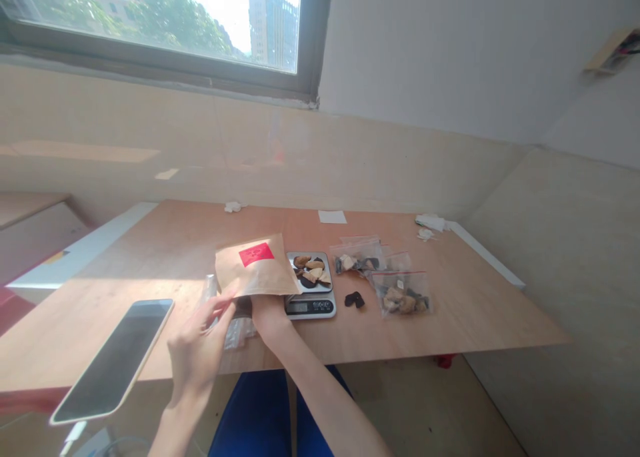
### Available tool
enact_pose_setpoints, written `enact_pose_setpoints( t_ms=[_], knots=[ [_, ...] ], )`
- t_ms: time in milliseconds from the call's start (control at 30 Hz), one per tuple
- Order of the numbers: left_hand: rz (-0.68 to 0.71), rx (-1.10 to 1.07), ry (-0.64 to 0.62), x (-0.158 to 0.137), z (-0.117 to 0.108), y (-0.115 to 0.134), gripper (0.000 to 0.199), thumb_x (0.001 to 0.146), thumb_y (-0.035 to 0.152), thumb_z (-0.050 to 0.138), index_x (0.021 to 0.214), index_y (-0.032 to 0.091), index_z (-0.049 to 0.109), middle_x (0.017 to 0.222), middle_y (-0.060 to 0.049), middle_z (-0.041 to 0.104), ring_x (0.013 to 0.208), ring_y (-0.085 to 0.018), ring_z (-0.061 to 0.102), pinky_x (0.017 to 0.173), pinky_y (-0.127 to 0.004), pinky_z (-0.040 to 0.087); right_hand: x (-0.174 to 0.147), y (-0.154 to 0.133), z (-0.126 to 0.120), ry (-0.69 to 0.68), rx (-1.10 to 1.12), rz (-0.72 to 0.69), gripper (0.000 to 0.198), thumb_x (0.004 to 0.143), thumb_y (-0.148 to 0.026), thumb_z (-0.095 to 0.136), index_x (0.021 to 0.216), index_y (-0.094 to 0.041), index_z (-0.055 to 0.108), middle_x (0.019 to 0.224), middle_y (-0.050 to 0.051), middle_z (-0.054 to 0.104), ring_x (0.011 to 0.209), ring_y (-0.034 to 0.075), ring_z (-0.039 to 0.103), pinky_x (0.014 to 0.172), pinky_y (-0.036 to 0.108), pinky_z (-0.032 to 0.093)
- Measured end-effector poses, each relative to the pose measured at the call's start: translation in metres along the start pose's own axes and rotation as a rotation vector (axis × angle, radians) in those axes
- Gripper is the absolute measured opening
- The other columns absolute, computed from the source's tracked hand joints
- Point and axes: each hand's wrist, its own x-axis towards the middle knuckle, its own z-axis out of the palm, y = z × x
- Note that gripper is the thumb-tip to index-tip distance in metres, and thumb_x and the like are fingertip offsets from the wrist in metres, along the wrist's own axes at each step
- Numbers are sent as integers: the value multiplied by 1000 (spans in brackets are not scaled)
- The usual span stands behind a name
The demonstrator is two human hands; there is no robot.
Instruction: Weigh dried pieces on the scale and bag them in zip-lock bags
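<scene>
My left hand (209, 330) pinches the near-left edge of a brown kraft paper bag (235, 274) with a red label. Past the wrist, my right hand (269, 314) is inside the bag's mouth, so its fingers are hidden. Just right of the bag, a small digital kitchen scale (327, 308) carries several dried slices (314, 270), some pale and some dark brown. The bag overlaps the scale's left side. Two dark dried pieces (355, 300) lie on the table beside the scale.
Zip bags of dried pieces (403, 297) lie right of the scale. Flat clear zip bags (237, 334) are under my hands. A phone (117, 357) with a cable overhangs the table's front left edge. White paper (333, 217) and crumpled tissue (431, 224) lie at the back.
</scene>
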Motion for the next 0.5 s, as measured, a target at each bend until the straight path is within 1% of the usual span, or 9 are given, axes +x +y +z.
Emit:
enact_pose_setpoints(
  t_ms=[100, 167, 267, 367, 433, 500],
  knots=[
    [-3, -3, -6, 0, 0, 1, 21, 79, 39, 55, 82, 23, 68, 72, 0, 71, 66, -18, 68, 59, -25, 50, -14, 2, -13, -18, -33, -52, 48, 84, -1, 43, 131, -5, 43, 140, 20, 39, 130, 34, 36, 107, 49, 29],
    [-2, -4, -10, 1, -1, 1, 22, 80, 39, 54, 86, 23, 68, 74, 0, 72, 67, -18, 68, 60, -26, 51, -21, 2, -23, -27, -76, -111, 49, 84, -2, 43, 133, -5, 40, 141, 18, 38, 130, 31, 36, 108, 46, 30],
    [-6, -4, -7, 2, -2, 1, 23, 79, 40, 55, 87, 23, 68, 75, 0, 72, 68, -19, 68, 62, -27, 51, -26, 1, -36, -46, -187, -155, 48, 84, -1, 42, 132, -3, 39, 139, 18, 41, 128, 29, 39, 106, 43, 35],
    [10, -12, -10, 4, -4, 1, 22, 79, 40, 56, 86, 23, 68, 73, 0, 72, 68, -18, 68, 63, -27, 51, -29, 0, -45, -55, -285, -207, 50, 82, 0, 44, 131, -2, 41, 138, 19, 42, 127, 30, 41, 106, 42, 35],
    [22, -5, -13, 5, -4, 0, 21, 79, 39, 56, 85, 23, 68, 72, 0, 71, 67, -18, 68, 62, -27, 49, -33, 0, -51, -29, -284, -242, 50, 80, -1, 47, 130, -4, 43, 135, 20, 45, 124, 31, 44, 104, 42, 37],
    [17, 12, -9, 5, -5, -1, 21, 79, 39, 55, 84, 23, 68, 71, 0, 71, 67, -18, 67, 61, -27, 48, -40, 0, -56, 9, -225, -252, 47, 81, -2, 48, 128, -7, 47, 127, 19, 53, 116, 29, 52, 98, 40, 44]
  ],
)
